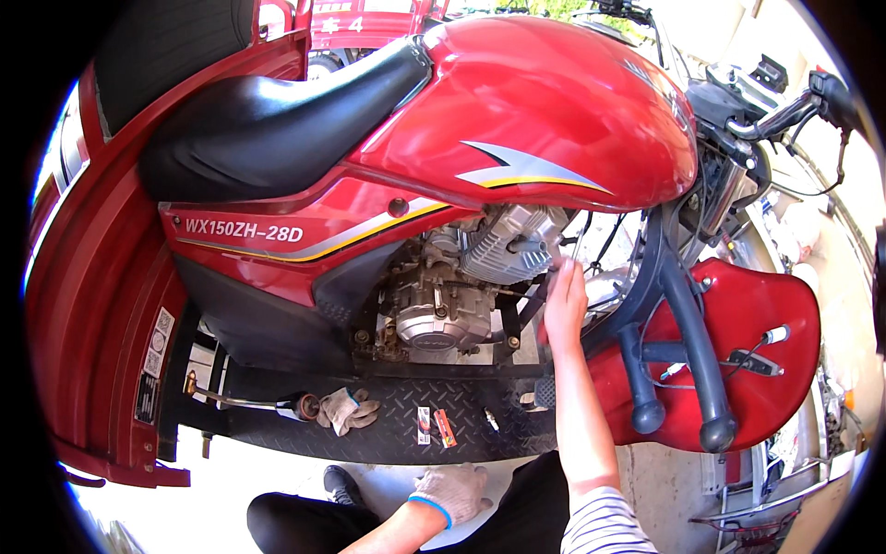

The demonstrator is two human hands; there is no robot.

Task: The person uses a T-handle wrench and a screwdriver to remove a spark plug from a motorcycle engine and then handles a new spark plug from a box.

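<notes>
My bare right hand (565,297) is raised beside the finned engine cylinder (508,245), its fingers closed around a slim metal tool (574,247). My left hand (450,492), in a light knit glove with blue cuff, is low over my legs, fingers curled; what they hold, if anything, is hidden. On the black tread-plate footboard (268,439) of the red motor tricycle (554,102) lie a crumpled glove (349,411), two small flat packets (424,425) and a small spark plug (491,420).
A red front fender (775,369) and blue-grey tubular guard (692,351) flank my right arm. The black seat (249,138) and red cargo body (88,305) are on the left. A pedal (544,392) stands by the footboard. Another red vehicle (346,23) stands behind.
</notes>
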